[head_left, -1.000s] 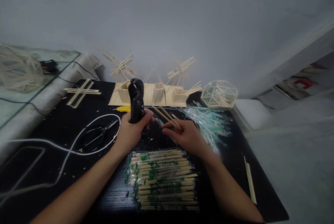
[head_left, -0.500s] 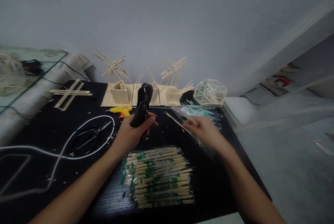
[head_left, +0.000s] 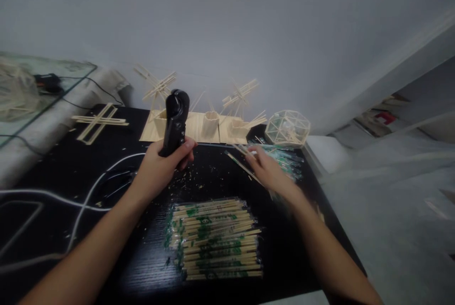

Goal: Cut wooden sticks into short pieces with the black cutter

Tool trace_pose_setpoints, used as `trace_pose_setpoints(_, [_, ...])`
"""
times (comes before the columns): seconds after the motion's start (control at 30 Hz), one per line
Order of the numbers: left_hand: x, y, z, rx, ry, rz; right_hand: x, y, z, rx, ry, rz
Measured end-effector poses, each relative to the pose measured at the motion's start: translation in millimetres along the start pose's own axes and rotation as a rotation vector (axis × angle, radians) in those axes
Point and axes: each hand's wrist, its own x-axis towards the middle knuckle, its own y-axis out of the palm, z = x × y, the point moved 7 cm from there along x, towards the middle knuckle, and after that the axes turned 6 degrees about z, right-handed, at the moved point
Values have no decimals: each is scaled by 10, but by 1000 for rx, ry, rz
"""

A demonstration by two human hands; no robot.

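My left hand [head_left: 165, 163] is wrapped round the handle of a black hand cutter [head_left: 175, 122] with a hooked head, held upright above the table. Over on the right, my right hand [head_left: 268, 172] reaches low over loose chopsticks [head_left: 243, 167], its fingers loosely bent and apart. Some sticks touch or pass under its fingertips, which are slightly blurred. Just beyond it lies a heap of clear and green wrappers [head_left: 289, 156]. Wrapped chopsticks [head_left: 216, 241] are laid in a stack on the black table [head_left: 149, 267] between my forearms.
Wooden bases [head_left: 199, 127] with stick-built models stand along the wall. A stick cross [head_left: 99, 124] lies left, a faceted stick frame [head_left: 287, 127] right. A white cable [head_left: 46, 194] loops around dark-handled scissors or pliers [head_left: 113, 186]. A white stool [head_left: 327, 153] is beyond the table's right edge.
My left hand has moved left and up with the cutter, now covering the yellow glue gun. My right hand has shifted slightly forward and loosened; the stick it held rests among the others.
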Motion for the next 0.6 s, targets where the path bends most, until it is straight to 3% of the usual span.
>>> trace_pose_setpoints(0.1, [7, -61, -17, -6, 11, -28, 21, 444, 276, -43, -115, 203])
trace_pose_setpoints(0.23, [5, -72, -33, 8, 8, -30, 74, 836, 303, -88, -144, 280])
trace_pose_setpoints(0.6, [14, -18, -59, 49, 41, 19, -97, 977, 309, 26, -305, 292])
